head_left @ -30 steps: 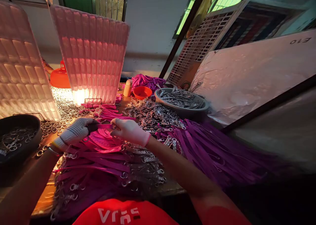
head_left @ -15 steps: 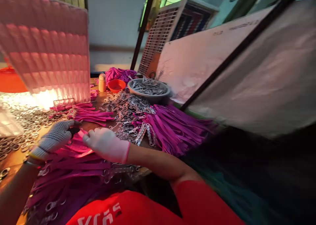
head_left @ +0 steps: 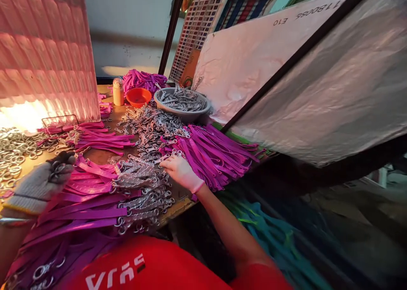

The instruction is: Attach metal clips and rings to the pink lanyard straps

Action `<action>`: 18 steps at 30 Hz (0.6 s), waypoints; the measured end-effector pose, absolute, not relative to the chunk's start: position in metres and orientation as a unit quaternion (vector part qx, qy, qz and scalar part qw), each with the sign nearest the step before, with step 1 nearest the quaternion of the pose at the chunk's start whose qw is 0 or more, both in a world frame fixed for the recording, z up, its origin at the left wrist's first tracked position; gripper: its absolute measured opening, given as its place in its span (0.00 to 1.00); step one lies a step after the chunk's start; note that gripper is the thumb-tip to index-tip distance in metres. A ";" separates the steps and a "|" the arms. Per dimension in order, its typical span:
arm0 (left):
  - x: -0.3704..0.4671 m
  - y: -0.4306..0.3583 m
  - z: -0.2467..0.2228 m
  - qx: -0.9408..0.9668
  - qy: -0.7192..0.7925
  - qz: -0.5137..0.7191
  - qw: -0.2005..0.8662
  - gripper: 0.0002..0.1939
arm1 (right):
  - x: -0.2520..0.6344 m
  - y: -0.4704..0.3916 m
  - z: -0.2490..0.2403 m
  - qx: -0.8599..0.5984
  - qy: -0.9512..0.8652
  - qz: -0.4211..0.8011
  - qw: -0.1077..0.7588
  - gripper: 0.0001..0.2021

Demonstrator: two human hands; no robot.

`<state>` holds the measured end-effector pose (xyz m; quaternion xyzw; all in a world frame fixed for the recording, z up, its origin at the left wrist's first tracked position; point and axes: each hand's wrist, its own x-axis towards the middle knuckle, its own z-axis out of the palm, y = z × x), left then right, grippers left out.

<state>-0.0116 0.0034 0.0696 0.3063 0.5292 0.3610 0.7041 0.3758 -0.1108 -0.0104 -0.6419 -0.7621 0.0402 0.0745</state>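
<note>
My left hand (head_left: 41,186), in a grey dotted glove, is at the left edge of the strap pile. Its fingers are curled round something dark that I cannot make out. My right hand (head_left: 184,172), in a white glove, reaches to the near side of the metal heap. Its fingertips close on a metal chain (head_left: 178,153) beside the right bundle of purple straps (head_left: 216,154). Between my hands lie layered purple straps (head_left: 85,213) with metal chains and rings at their right ends (head_left: 140,179).
Behind the metal heap (head_left: 155,124) stand a grey basin (head_left: 203,105) of metal pieces, an orange bowl (head_left: 139,97) and a cream bottle (head_left: 118,93). Loose rings (head_left: 15,150) lie under a bright lamp beside a corrugated panel (head_left: 47,48). A dark pole (head_left: 286,65) slants at right.
My right hand has left the pink strap by my left hand and moved right to the metal chains. My left hand has drawn back left. The view has shifted.
</note>
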 end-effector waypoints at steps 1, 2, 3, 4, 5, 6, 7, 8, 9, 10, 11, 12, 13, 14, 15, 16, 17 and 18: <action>-0.006 0.003 0.071 0.244 0.505 0.372 0.740 0.21 | 0.383 -0.108 -0.020 -0.634 -0.771 0.044 0.045 0.12; 0.000 0.002 0.072 0.201 0.483 0.387 0.759 0.22 | 0.387 -0.106 -0.029 -0.626 -0.778 0.046 0.029 0.11; 0.007 0.002 0.070 0.182 0.470 0.402 0.764 0.22 | 0.389 -0.106 -0.037 -0.619 -0.784 0.045 0.022 0.11; 0.014 0.001 0.068 0.175 0.458 0.410 0.769 0.22 | 0.388 -0.106 -0.043 -0.614 -0.788 0.040 0.014 0.11; 0.020 0.000 0.065 0.172 0.448 0.411 0.775 0.21 | 0.388 -0.108 -0.047 -0.608 -0.793 0.033 0.010 0.12; 0.025 -0.001 0.062 0.169 0.440 0.410 0.781 0.20 | 0.387 -0.109 -0.050 -0.604 -0.797 0.025 0.010 0.12; 0.029 -0.002 0.059 0.167 0.432 0.410 0.786 0.19 | 0.388 -0.110 -0.052 -0.600 -0.800 0.016 0.013 0.13; 0.032 -0.004 0.055 0.166 0.424 0.411 0.790 0.18 | 0.389 -0.109 -0.052 -0.598 -0.801 0.008 0.021 0.13; 0.034 -0.006 0.053 0.165 0.415 0.414 0.793 0.16 | 0.392 -0.107 -0.052 -0.599 -0.800 -0.001 0.035 0.13; 0.035 -0.009 0.050 0.166 0.408 0.416 0.795 0.15 | 0.394 -0.103 -0.050 -0.602 -0.797 -0.009 0.054 0.13; 0.036 -0.012 0.049 0.167 0.403 0.418 0.797 0.15 | 0.395 -0.098 -0.048 -0.606 -0.792 -0.017 0.077 0.13; 0.036 -0.015 0.047 0.168 0.399 0.418 0.799 0.14 | 0.396 -0.091 -0.045 -0.609 -0.786 -0.023 0.103 0.14; 0.036 -0.018 0.046 0.171 0.396 0.417 0.800 0.14 | 0.395 -0.084 -0.042 -0.610 -0.781 -0.027 0.129 0.15; 0.036 -0.021 0.045 0.174 0.394 0.415 0.801 0.15 | 0.392 -0.077 -0.038 -0.609 -0.778 -0.028 0.154 0.15; 0.035 -0.023 0.045 0.178 0.391 0.414 0.802 0.15 | 0.386 -0.071 -0.034 -0.606 -0.775 -0.026 0.176 0.16; 0.034 -0.025 0.045 0.181 0.388 0.415 0.803 0.15 | 0.378 -0.066 -0.029 -0.602 -0.774 -0.024 0.193 0.15; 0.033 -0.027 0.045 0.184 0.384 0.417 0.803 0.15 | 0.368 -0.061 -0.023 -0.596 -0.776 -0.023 0.206 0.15; 0.033 -0.028 0.044 0.187 0.381 0.420 0.802 0.15 | 0.355 -0.059 -0.015 -0.589 -0.777 -0.016 0.221 0.15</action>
